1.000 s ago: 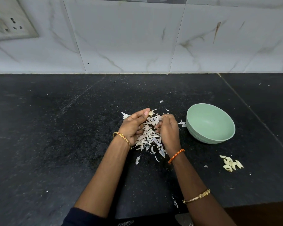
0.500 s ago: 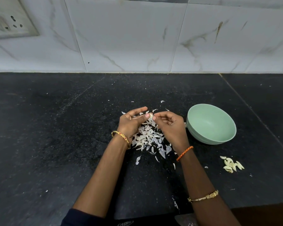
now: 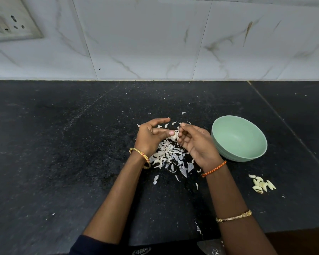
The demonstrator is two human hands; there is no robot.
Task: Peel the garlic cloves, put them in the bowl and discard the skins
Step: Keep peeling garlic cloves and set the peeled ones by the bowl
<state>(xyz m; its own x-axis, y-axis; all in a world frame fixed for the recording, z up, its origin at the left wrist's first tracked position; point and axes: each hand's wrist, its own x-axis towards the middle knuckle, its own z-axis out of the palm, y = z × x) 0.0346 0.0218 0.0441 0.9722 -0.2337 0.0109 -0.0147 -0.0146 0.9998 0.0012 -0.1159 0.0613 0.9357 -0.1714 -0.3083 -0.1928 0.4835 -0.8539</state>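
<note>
No readable text, label, brand, number or sign shows anywhere in the head view. The pale green round bowl (image 3: pixel 238 138) on the black stone counter (image 3: pixel 63 153) has a plain inner wall and a plain outer wall, with no mark or print. To the bowl's far left, up on the white marbled wall tiles (image 3: pixel 145 39), the off-white socket plate (image 3: pixel 9 21) shows only pin holes and smudges, no lettering. The tiles carry only grey and brown veins. Nearer than the bowl, at the bottom edge, a dark sleeve (image 3: pixel 92 245) has a small pale pattern beside it, too blurred to read.
</note>
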